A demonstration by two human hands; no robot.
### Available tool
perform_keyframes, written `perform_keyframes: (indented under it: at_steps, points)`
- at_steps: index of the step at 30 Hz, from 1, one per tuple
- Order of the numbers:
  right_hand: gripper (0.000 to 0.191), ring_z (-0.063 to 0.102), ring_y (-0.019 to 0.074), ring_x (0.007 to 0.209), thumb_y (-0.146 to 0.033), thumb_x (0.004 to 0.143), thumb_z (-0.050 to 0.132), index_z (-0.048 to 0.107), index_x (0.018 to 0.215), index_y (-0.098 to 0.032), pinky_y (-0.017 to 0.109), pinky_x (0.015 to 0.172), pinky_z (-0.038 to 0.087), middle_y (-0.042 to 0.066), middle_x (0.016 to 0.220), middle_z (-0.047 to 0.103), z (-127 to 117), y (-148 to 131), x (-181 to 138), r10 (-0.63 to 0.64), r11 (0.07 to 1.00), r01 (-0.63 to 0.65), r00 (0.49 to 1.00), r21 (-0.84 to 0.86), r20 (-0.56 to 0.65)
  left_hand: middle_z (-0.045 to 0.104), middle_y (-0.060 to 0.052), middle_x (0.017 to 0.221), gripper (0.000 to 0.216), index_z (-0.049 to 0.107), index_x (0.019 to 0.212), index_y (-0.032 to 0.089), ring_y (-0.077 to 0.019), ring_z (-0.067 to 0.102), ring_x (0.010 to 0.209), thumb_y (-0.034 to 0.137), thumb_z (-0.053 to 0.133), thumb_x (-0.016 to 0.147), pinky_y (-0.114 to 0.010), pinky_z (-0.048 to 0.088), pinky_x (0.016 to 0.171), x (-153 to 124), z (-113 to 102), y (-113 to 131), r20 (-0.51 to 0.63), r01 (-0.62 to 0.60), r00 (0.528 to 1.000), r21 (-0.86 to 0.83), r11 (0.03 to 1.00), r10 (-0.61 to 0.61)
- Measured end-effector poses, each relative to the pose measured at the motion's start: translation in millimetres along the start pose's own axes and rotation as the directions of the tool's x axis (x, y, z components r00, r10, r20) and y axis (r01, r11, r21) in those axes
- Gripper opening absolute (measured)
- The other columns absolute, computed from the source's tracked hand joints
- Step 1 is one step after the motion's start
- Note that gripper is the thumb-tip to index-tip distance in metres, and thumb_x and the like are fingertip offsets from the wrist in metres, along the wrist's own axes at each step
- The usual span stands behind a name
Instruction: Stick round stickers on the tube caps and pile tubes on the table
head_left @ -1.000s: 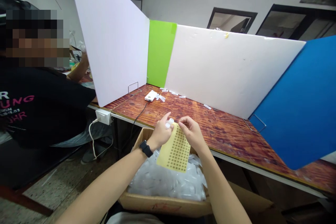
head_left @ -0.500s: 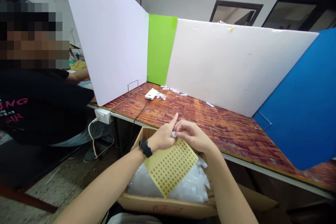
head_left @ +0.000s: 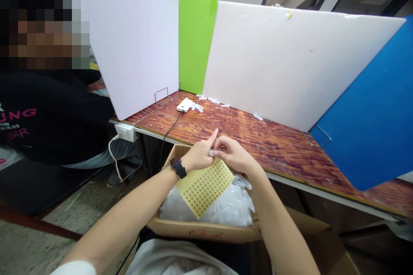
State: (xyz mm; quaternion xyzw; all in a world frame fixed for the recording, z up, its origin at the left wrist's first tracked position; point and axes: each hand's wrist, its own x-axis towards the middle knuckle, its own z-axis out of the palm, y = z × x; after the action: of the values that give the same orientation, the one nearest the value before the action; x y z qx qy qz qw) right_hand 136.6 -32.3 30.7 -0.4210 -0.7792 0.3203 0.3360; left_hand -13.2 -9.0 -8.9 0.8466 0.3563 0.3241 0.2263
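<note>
Your left hand point(head_left: 200, 154) is clamped on a white piece point(head_left: 211, 153) and the yellow sheet point(head_left: 204, 191), slanting over the box point(head_left: 206, 231); your right hand point(head_left: 234, 154) meets the piece, its grip too hidden to tell. Both are near the front edge of the counter point(head_left: 240, 126), with room before the white panel point(head_left: 274, 64).

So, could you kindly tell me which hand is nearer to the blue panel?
The right. The right hand is left of the blue panel, apart from it; the left hand is farther left, on the far side of the right hand from the panel.
</note>
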Motion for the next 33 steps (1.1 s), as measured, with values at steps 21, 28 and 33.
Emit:
perform_keyframes:
  at_steps: [21,28,33]
  points:
    - [0.012,0.053,0.0178,0.085,-0.025,0.081,0.049,0.058,0.085,-0.019,0.03,0.077,0.041,0.007,0.092,0.057,17,8,-10,-0.282,0.926,0.26,0.959,-0.273,-0.044,0.043,-0.014,0.13,0.083,0.016,0.137,0.012,-0.0229,0.043,0.115,0.011,0.053,0.062,-0.035,0.034,0.095,0,0,1,0.069,0.009,0.997,-0.368,0.93,0.018]
    - [0.015,0.053,0.0142,0.062,-0.029,0.081,0.047,0.056,0.082,-0.017,0.025,0.057,0.042,0.003,0.072,0.059,-17,13,-14,-0.11,0.983,0.055,0.941,-0.177,-0.321,0.062,-0.002,0.077,0.071,0.045,0.123,0.015,-0.0137,0.055,0.062,0.008,0.058,0.053,-0.021,0.041,0.053,-2,-2,-17,0.225,0.228,0.961,-0.315,0.921,-0.161]
    - [0.017,0.047,0.0099,0.037,-0.033,0.071,0.058,0.063,0.074,-0.017,0.02,0.036,0.035,-0.003,0.049,0.054,-55,6,-12,0.166,0.986,-0.154,0.954,-0.066,0.248,0.057,0.0,0.06,0.054,0.063,0.098,0.013,-0.013,0.05,0.051,0.002,0.054,0.046,-0.02,0.033,0.042,-4,1,-26,0.152,0.321,0.945,-0.251,0.913,-0.29]
